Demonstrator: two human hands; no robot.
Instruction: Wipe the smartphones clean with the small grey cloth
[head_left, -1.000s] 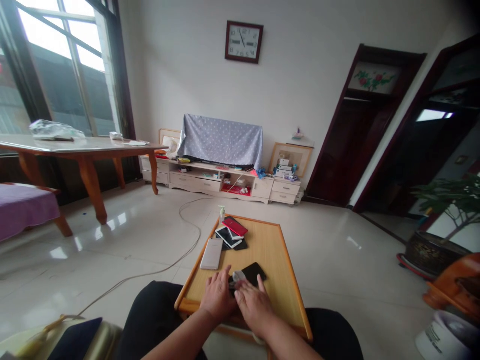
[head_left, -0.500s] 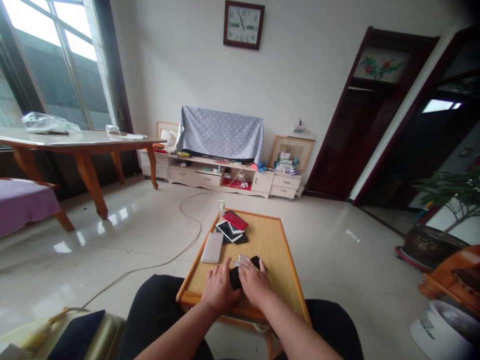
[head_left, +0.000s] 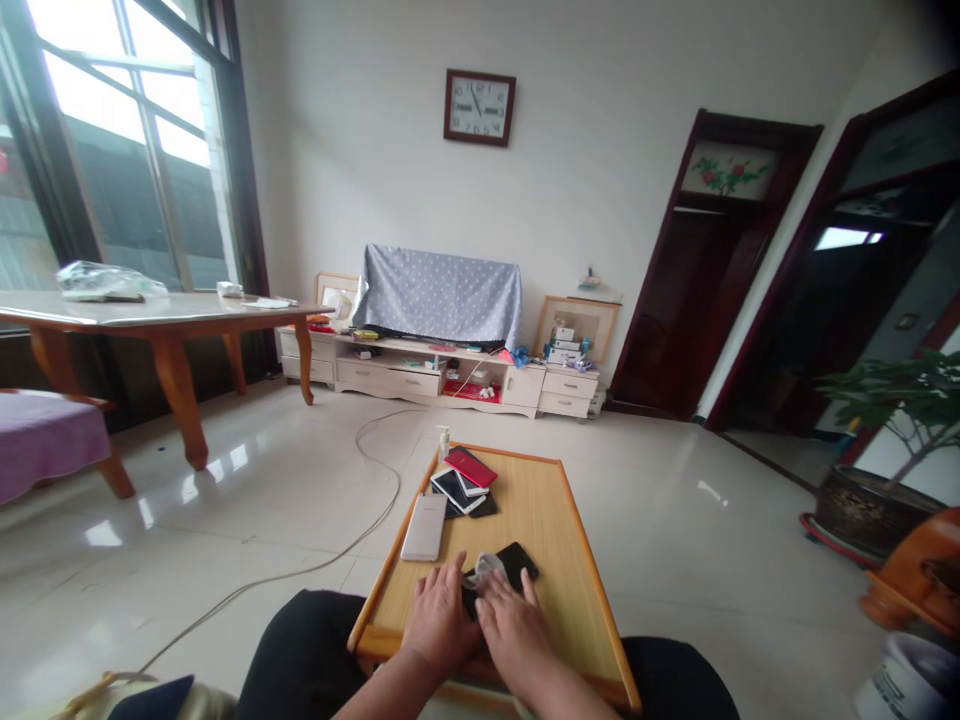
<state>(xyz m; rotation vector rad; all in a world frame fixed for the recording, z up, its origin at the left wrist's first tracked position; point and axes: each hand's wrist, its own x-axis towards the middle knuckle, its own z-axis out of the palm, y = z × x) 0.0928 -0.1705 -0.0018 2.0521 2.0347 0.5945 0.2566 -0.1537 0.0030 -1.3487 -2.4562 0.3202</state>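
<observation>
A black smartphone (head_left: 519,563) lies slantwise on the small wooden table (head_left: 555,520) in front of me, its near part covered by my hands. My left hand (head_left: 439,618) rests at the phone's near left end and holds it, the thumb along its side. Fingers forward, my right hand (head_left: 516,625) presses a crumpled white cloth (head_left: 491,568) onto the phone's surface. Just beyond my left hand lies a pale pink-gold phone (head_left: 424,527), back up. Behind it is a pile of phones, with a red one (head_left: 471,466) on top and a white-framed one (head_left: 457,490) lower down.
A small pump bottle (head_left: 444,442) stands at the table's far left corner. A cable (head_left: 330,556) runs over the floor at left. A large dining table (head_left: 187,312), a low TV cabinet (head_left: 390,376) and a potted plant (head_left: 870,500) stand farther off.
The view has tilted up, so everything sits lower. My right hand and the cloth have shifted toward the phone's near end, and more of its far end shows. My left hand stays at the phone.
</observation>
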